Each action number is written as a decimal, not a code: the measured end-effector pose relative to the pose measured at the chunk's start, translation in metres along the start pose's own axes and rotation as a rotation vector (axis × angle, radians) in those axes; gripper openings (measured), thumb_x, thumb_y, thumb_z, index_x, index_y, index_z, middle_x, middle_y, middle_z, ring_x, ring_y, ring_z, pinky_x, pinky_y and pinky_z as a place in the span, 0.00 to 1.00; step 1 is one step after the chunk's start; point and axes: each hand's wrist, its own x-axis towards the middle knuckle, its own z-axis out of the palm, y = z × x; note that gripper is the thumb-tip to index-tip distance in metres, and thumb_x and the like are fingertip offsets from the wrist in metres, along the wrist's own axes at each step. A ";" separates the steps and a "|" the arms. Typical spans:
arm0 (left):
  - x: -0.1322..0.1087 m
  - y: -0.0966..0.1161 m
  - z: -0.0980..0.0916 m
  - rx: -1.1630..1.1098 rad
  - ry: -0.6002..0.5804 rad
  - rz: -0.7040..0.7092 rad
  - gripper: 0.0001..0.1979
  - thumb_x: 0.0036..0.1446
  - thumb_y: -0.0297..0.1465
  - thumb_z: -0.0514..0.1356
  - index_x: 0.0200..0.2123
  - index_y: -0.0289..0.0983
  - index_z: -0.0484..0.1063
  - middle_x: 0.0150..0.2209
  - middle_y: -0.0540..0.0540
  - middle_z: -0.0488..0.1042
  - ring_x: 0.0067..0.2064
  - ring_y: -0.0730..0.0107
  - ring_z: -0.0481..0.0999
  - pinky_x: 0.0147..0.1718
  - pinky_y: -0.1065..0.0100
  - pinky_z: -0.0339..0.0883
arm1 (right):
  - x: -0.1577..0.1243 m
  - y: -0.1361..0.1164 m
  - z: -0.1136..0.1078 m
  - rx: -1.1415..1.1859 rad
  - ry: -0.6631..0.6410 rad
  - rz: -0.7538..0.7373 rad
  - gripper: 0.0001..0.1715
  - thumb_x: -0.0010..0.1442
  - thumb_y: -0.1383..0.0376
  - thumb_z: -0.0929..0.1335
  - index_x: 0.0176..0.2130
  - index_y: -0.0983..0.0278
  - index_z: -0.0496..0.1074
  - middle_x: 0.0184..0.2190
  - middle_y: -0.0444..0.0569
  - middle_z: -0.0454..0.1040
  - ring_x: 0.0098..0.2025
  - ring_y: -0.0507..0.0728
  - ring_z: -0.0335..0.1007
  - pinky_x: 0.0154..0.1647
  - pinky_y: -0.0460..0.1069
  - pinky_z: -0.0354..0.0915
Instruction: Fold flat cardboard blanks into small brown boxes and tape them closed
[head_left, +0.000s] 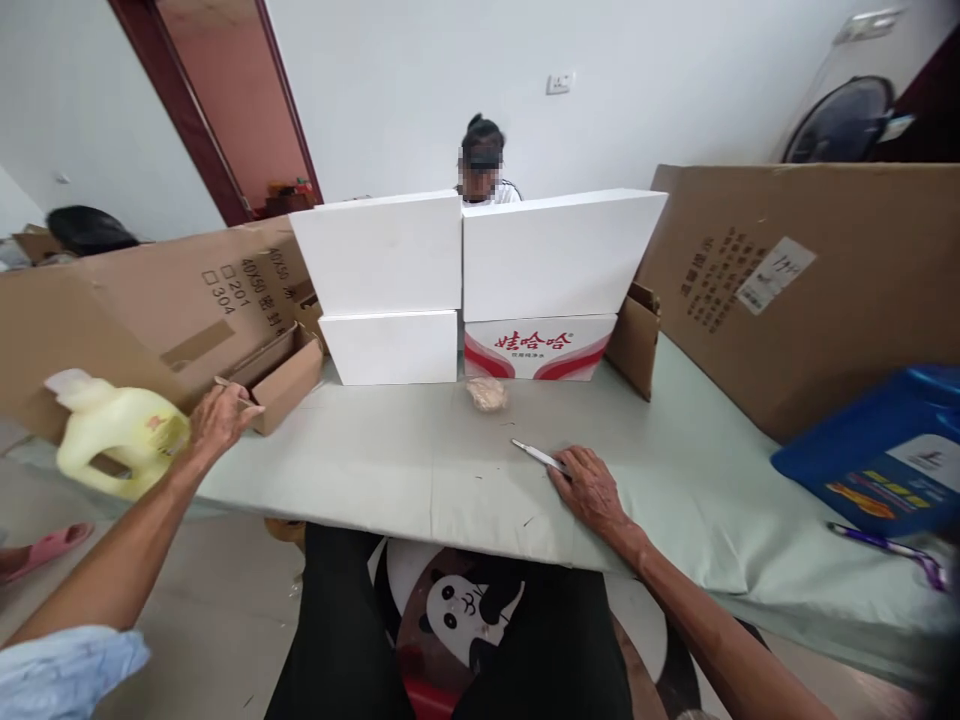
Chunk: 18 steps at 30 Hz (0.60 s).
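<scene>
My left hand (pixel 222 420) is at the left, closed around a thin stick-like piece, beside an open cardboard box (pixel 289 385). On the cloth to the right rests my right hand (pixel 589 487), its fingers closed on a slim white-and-grey tool (pixel 536 456) like a craft knife, whose tip points up and left. A small beige lump in clear wrap (pixel 487 394) lies near the centre, in front of stacked white boxes (pixel 386 255). The lower right box (pixel 538 348) carries red lettering.
A yellow bottle (pixel 124 435) stands by my left forearm. Large cardboard panels (pixel 810 280) flank both sides. A blue container (pixel 885 450) and a purple pen (pixel 885 545) are at the right. Behind the white boxes a person (pixel 484 165) is partly visible.
</scene>
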 end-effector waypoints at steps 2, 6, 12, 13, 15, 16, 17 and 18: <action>-0.027 -0.005 -0.007 -0.022 0.010 0.028 0.14 0.57 0.45 0.63 0.39 0.41 0.72 0.44 0.36 0.80 0.52 0.40 0.80 0.55 0.48 0.77 | 0.002 0.001 0.000 -0.002 0.015 0.002 0.15 0.75 0.57 0.65 0.45 0.61 0.77 0.41 0.58 0.77 0.45 0.66 0.71 0.47 0.57 0.66; -0.087 -0.003 -0.023 -0.193 0.086 0.167 0.17 0.59 0.49 0.61 0.39 0.42 0.72 0.42 0.37 0.81 0.48 0.41 0.82 0.51 0.48 0.77 | 0.018 -0.020 -0.008 0.005 0.069 0.021 0.17 0.74 0.56 0.65 0.50 0.63 0.78 0.49 0.62 0.78 0.50 0.69 0.72 0.50 0.60 0.68; -0.160 0.048 -0.052 -0.509 0.174 0.387 0.16 0.64 0.49 0.65 0.39 0.43 0.73 0.39 0.45 0.81 0.42 0.54 0.82 0.46 0.59 0.78 | 0.069 -0.106 -0.015 0.397 -0.001 -0.012 0.28 0.72 0.54 0.69 0.66 0.61 0.70 0.58 0.62 0.76 0.60 0.70 0.73 0.62 0.65 0.70; -0.169 0.058 -0.055 -0.555 0.174 0.409 0.15 0.64 0.48 0.66 0.39 0.43 0.73 0.38 0.46 0.81 0.41 0.56 0.82 0.46 0.60 0.78 | 0.076 -0.121 -0.013 0.482 -0.056 -0.010 0.33 0.71 0.54 0.71 0.69 0.60 0.67 0.61 0.62 0.75 0.61 0.69 0.73 0.63 0.65 0.71; -0.187 0.075 -0.060 -0.635 0.159 0.431 0.14 0.65 0.47 0.67 0.38 0.44 0.73 0.36 0.48 0.80 0.40 0.59 0.82 0.44 0.62 0.78 | 0.086 -0.149 -0.008 0.621 -0.171 0.006 0.42 0.67 0.54 0.74 0.73 0.57 0.62 0.65 0.60 0.72 0.63 0.69 0.72 0.65 0.66 0.70; -0.196 0.082 -0.060 -0.667 0.151 0.431 0.14 0.64 0.47 0.67 0.37 0.44 0.73 0.35 0.49 0.80 0.39 0.59 0.83 0.43 0.62 0.79 | 0.088 -0.162 -0.005 0.677 -0.225 0.011 0.45 0.65 0.55 0.76 0.74 0.56 0.61 0.67 0.60 0.71 0.66 0.69 0.71 0.67 0.66 0.69; -0.206 0.087 -0.059 -0.691 0.141 0.427 0.14 0.64 0.47 0.68 0.37 0.44 0.73 0.34 0.49 0.80 0.38 0.59 0.83 0.41 0.62 0.79 | 0.090 -0.173 -0.001 0.729 -0.277 0.012 0.48 0.63 0.55 0.77 0.74 0.56 0.62 0.68 0.59 0.70 0.67 0.70 0.70 0.69 0.67 0.67; -0.215 0.091 -0.057 -0.708 0.132 0.426 0.14 0.64 0.46 0.68 0.36 0.45 0.73 0.33 0.50 0.80 0.38 0.59 0.83 0.40 0.62 0.80 | 0.090 -0.182 0.001 0.784 -0.325 0.011 0.48 0.61 0.56 0.78 0.74 0.55 0.62 0.69 0.59 0.70 0.69 0.70 0.68 0.70 0.67 0.66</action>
